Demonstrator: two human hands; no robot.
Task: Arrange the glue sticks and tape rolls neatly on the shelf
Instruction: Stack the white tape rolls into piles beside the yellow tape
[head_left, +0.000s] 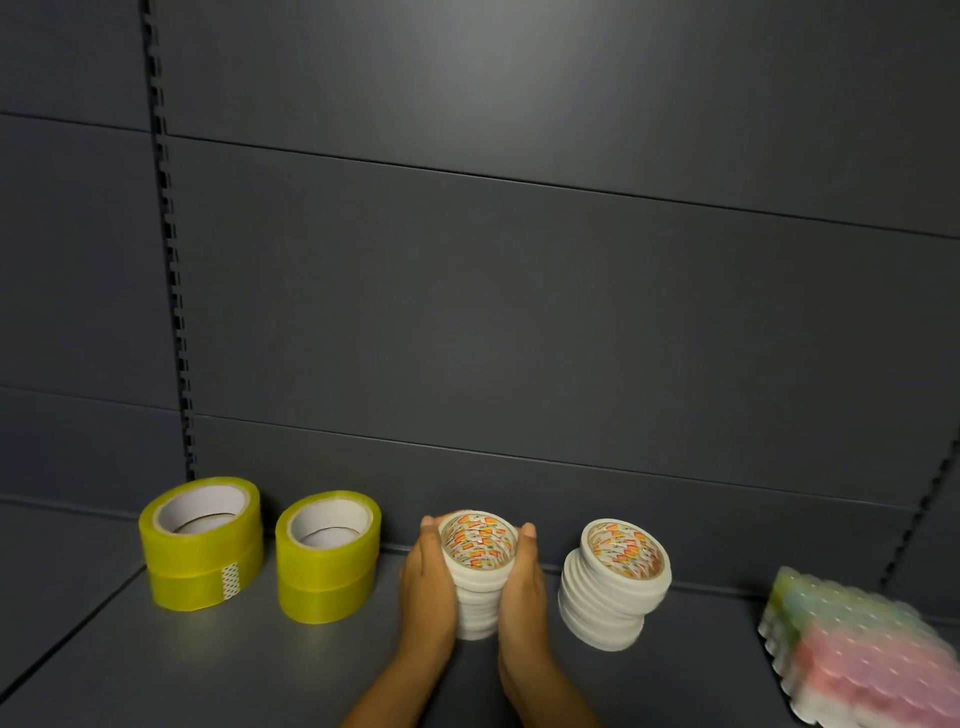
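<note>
Squaring a white tape stack (475, 577) between both clasping hands, left hand (428, 587) and right hand (524, 592); yellow rolls (202, 540) are standing tidy, the neighbouring stack (613, 582) is leaning.

No legible text anywhere.

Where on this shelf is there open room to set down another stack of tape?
Bare shelf lies in front of the two yellow tape stacks, and between the leaning white stack and the pastel pack. The middle is crowded: both hands flank the other white stack.
</note>
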